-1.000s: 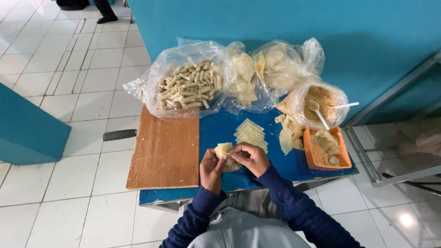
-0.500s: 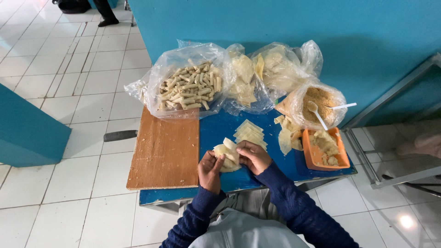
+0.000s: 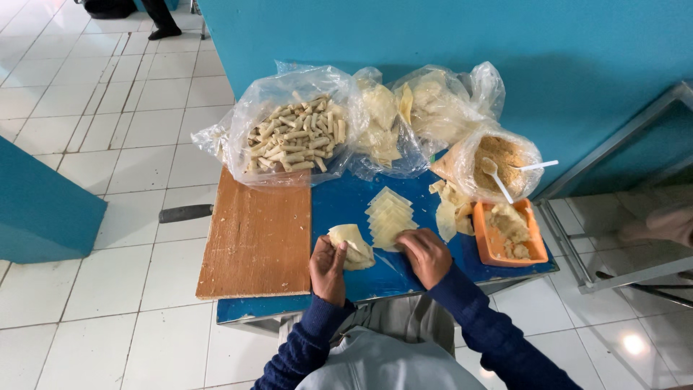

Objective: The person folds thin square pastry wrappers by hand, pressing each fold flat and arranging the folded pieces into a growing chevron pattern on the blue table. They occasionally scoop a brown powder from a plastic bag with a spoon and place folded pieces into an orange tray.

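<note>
Pale folded wrapper (image 3: 349,244), held closed in left hand (image 3: 328,269); right hand (image 3: 427,254) curled on wrapper stack (image 3: 388,219). Blue counter (image 3: 339,202); wooden board (image 3: 256,242) just left; orange tray (image 3: 507,232) right.

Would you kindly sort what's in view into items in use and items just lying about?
In use: left hand, folded wrapper, right hand, wrapper stack.
Lying about: wooden board, bag of rolls, orange tray.

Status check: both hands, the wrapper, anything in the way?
Left hand pinching folded wrapper. Right hand at wrapper stack, grip unclear. Nothing in the way.
</note>
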The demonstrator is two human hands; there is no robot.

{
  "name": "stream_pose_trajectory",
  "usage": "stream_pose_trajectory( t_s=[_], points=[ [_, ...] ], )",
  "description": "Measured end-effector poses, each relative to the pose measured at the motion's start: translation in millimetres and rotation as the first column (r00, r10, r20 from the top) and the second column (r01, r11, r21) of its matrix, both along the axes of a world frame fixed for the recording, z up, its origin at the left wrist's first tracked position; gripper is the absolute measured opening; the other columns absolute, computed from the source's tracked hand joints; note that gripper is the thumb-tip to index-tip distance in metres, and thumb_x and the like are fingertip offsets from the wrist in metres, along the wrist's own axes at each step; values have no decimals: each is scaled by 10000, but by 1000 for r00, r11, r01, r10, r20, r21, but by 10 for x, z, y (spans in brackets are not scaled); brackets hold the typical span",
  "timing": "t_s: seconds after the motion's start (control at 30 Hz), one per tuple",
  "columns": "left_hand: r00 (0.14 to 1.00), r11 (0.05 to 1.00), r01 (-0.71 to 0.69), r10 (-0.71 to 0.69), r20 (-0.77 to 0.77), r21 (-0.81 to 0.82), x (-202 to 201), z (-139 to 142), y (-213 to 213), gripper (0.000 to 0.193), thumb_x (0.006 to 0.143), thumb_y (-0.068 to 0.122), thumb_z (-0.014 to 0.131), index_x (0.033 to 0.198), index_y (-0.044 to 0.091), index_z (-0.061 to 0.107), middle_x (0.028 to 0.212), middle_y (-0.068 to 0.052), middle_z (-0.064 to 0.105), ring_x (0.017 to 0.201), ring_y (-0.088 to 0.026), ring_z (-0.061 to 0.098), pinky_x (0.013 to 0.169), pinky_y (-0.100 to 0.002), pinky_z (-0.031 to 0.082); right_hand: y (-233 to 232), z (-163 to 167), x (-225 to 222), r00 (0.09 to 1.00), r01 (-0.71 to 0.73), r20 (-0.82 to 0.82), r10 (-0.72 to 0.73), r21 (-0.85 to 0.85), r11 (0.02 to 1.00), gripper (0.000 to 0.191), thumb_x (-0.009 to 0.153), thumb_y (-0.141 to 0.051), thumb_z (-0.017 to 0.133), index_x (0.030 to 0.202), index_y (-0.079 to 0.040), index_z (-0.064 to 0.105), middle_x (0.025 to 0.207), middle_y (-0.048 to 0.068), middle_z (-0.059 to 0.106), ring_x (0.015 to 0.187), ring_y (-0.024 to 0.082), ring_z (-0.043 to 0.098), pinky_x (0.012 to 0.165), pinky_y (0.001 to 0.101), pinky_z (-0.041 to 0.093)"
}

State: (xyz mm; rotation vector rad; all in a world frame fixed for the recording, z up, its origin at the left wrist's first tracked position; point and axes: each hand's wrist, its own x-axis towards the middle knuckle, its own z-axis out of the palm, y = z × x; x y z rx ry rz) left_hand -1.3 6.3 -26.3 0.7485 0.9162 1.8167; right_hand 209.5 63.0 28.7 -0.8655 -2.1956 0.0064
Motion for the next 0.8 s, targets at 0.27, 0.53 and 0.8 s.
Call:
stream_pose_trajectory(
  t_s=[0.27, 0.53, 0.8],
  points=[
    [1000, 1000, 3, -3, 21, -25, -10, -33, 8, 80, 996, 75, 649, 1041, 39, 593, 968, -50, 690, 898, -105, 628, 807, -264, 514, -115, -70, 47, 999, -17, 37, 19, -56, 998, 185, 841, -13, 735, 1012, -79, 711, 1065, 62, 734, 984, 282, 683, 834, 390, 555],
    [1000, 1000, 16, -16, 13, 11, -4, -10, 2, 102, 997, 61, 666, 1047, 20, 587, 990, -53, 690, 907, -108, 619, 807, -260, 501, -177, 263, -272, 993, -102, -83, 79, -327, 939, 180, 826, -126, 804, 983, -96, 722, 968, 38, 720, 928, 237, 696, 784, 352, 552],
    [999, 999, 39, -39, 11, 17, 2, 38, 17, 97, 990, 55, 644, 1067, 3, 616, 1027, -50, 705, 932, -94, 631, 814, -245, 502, -68, 160, -646, 922, -278, -385, 46, -573, 771, 141, 922, -174, 765, 966, -43, 735, 915, 43, 777, 763, 111, 735, 672, 244, 568]
  ],
)
